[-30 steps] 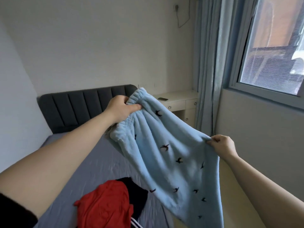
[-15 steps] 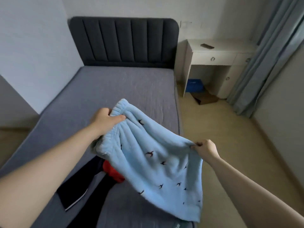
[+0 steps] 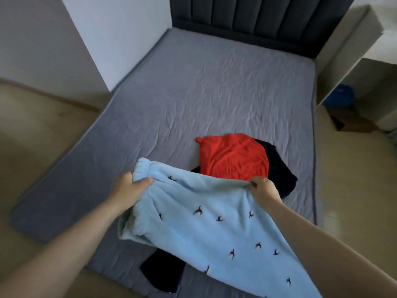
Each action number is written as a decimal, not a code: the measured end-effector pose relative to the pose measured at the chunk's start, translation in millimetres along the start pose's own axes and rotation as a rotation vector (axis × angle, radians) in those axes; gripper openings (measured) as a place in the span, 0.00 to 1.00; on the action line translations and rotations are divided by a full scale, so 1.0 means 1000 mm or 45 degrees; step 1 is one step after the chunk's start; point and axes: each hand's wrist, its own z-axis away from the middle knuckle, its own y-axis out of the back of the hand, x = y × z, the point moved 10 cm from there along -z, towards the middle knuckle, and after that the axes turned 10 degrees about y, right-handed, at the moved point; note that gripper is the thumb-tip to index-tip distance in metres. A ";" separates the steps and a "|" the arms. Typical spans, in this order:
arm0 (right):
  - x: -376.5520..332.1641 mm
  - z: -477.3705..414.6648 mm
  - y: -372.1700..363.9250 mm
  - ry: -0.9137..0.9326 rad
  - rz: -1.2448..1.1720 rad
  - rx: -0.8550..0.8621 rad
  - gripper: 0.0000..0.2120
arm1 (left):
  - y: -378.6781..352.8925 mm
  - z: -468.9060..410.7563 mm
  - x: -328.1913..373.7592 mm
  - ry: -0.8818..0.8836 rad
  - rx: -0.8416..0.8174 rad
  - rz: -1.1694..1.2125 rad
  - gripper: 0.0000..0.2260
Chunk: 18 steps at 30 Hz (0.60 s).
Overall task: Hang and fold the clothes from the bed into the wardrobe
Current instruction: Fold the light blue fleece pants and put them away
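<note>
Light blue fleece trousers (image 3: 206, 229) with small dark bird prints hang spread between my hands, low over the near end of the grey bed (image 3: 193, 93). My left hand (image 3: 129, 189) grips the elastic waistband at its left end. My right hand (image 3: 263, 187) pinches the upper edge of the fabric further right. Behind the trousers a red garment (image 3: 233, 157) lies on the mattress on top of a black garment (image 3: 279, 168). More black cloth (image 3: 163, 272) shows under the trousers near the bed's foot. No wardrobe is in view.
A dark padded headboard (image 3: 257, 18) stands at the far end. A white wall corner (image 3: 120, 35) juts in at the bed's left side. A white desk (image 3: 352, 52) stands to the right, with a blue object (image 3: 341, 95) and a brown box (image 3: 352, 121) beneath. Beige floor surrounds the bed.
My view has tilted down and shifted left, and both hands have lowered the blue trousers towards the mattress. The grips on the trousers are unchanged. The red garment now shows fully.
</note>
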 end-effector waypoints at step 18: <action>-0.147 -0.171 -0.316 0.129 0.146 -0.254 0.07 | 0.110 -0.215 -0.269 0.383 0.158 0.210 0.12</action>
